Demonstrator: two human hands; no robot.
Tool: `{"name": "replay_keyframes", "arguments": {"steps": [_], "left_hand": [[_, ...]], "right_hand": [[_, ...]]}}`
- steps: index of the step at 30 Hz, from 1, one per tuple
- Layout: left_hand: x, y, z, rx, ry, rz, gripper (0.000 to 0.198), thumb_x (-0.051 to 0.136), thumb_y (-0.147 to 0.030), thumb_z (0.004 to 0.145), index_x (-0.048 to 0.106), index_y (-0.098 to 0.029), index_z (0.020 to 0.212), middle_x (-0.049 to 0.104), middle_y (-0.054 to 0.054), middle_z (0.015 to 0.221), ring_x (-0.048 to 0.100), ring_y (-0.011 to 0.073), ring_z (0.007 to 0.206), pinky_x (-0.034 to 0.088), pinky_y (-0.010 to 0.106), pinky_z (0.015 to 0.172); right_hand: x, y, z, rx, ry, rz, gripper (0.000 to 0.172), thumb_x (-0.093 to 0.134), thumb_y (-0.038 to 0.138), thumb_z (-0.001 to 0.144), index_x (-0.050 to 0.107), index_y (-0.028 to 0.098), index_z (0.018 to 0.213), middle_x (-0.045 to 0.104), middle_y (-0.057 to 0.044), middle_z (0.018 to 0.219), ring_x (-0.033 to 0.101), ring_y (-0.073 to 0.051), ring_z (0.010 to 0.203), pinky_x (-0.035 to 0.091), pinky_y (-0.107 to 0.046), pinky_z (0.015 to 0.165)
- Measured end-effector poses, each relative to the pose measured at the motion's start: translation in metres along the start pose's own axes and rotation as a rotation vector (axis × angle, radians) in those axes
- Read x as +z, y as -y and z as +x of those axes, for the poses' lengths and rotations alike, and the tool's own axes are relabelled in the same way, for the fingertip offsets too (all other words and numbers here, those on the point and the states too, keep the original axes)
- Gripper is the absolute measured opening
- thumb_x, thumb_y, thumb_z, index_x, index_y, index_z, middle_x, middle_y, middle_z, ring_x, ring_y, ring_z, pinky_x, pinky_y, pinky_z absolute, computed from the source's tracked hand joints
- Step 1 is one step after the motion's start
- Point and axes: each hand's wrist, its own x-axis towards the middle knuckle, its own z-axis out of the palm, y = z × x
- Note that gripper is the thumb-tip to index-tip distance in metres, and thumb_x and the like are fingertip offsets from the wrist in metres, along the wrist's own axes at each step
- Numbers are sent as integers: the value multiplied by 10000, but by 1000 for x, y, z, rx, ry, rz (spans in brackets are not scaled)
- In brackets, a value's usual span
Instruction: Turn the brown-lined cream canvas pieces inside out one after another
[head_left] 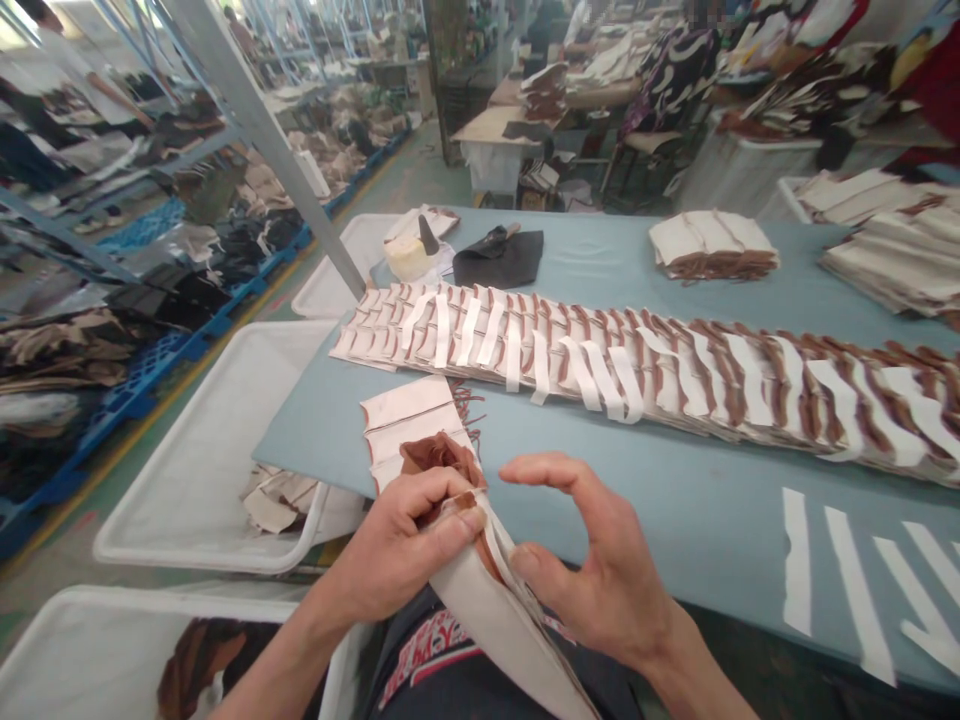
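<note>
- Left hand (397, 545) clamped on a folded cream cloth piece (495, 630) with brown lining; right hand (592, 570) open just beside it, hands apart.
- Likely risk: a loose pinch, allowing the fold to slip.
- Farther out, a cream cloth stack (409, 425) near the edge of the pale blue table (697, 520); possibly nudged off by a careless elbow, down toward the white plastic bin (202, 480).
- Beyond, a long overlapping row of cloth pieces (570, 350) with white strips; upper left, loaded shelving (142, 370).

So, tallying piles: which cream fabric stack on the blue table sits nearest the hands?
The short cream stack with brown fringe, just past the left hand; the long fanned row and the far folded bundle lie farther off.
</note>
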Motion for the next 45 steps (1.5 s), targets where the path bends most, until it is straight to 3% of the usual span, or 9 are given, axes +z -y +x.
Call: {"name": "replay_keyframes", "arguments": {"steps": [2, 4, 8, 11, 17, 22, 33, 40, 45], "left_hand": [[-2, -7, 3, -6, 25, -6, 265, 616, -337, 894, 644, -148, 709, 585, -9, 633, 468, 108, 572, 360, 202, 537], [-4, -12, 4, -13, 47, -14, 279, 617, -347, 888, 673, -138, 713, 597, 3, 650, 484, 115, 586, 367, 203, 540], [-8, -16, 0, 65, 76, 41, 296, 565, -340, 946, 741, -137, 820, 678, 35, 723, 566, 145, 642, 420, 219, 588], [-11, -18, -6, 153, 63, 200, 288, 531, -295, 987, 710, -164, 804, 669, 6, 691, 556, 121, 596, 398, 211, 580], [-16, -21, -8, 184, 41, 361, 284, 524, -226, 996, 626, -181, 735, 618, -32, 673, 540, 98, 601, 374, 203, 605], [-24, -22, -2, 113, 88, 266, 200, 610, -258, 956, 710, -175, 802, 635, -33, 673, 506, 95, 587, 350, 189, 547], [-26, -28, 11, 187, 186, 241, 152, 570, -187, 912, 679, -144, 815, 572, -43, 640, 456, 81, 554, 340, 181, 519], [-27, -28, 17, 271, 191, 358, 148, 554, -144, 909, 702, -149, 914, 691, -12, 725, 583, 104, 627, 400, 191, 574], [-28, -28, 18, 359, 180, 402, 157, 567, -86, 902, 702, -161, 926, 697, -30, 742, 601, 89, 640, 415, 180, 604]], "right_hand": [[-4, -3, 15, -79, 62, 47, 426, 679, 391, 912, 573, 180, 1266, 723, -137, 1227, 687, -245, 1144, 548, -358, 973], [-4, -4, 31, -119, 151, 75, 458, 705, 457, 897, 596, 181, 1246, 738, -117, 1189, 706, -226, 1068, 555, -331, 926], [-4, 0, 51, -212, 271, 12, 402, 720, 563, 866, 691, 196, 1029, 750, -23, 874, 674, -148, 723, 507, -255, 710], [-5, 6, 57, -259, 289, -92, 384, 750, 577, 830, 680, 199, 839, 642, 36, 649, 559, -117, 566, 405, -242, 597], [-2, 14, 60, -120, 410, -189, 335, 789, 456, 819, 589, 203, 731, 524, 85, 609, 419, -81, 521, 260, -219, 517], [-7, 17, 59, -36, 484, -353, 493, 858, 481, 766, 487, 198, 608, 375, 101, 554, 293, -80, 517, 163, -249, 512], [-29, 26, 67, 106, 660, -260, 395, 772, 301, 874, 474, 190, 640, 387, 92, 594, 340, -82, 557, 206, -239, 522], [-31, 24, 71, 263, 765, -191, 363, 699, 330, 894, 468, 191, 651, 420, 70, 624, 395, -85, 581, 237, -246, 524], [-31, 22, 73, 245, 755, -154, 383, 680, 306, 887, 428, 193, 622, 384, 70, 631, 375, -83, 579, 224, -253, 531]]}}
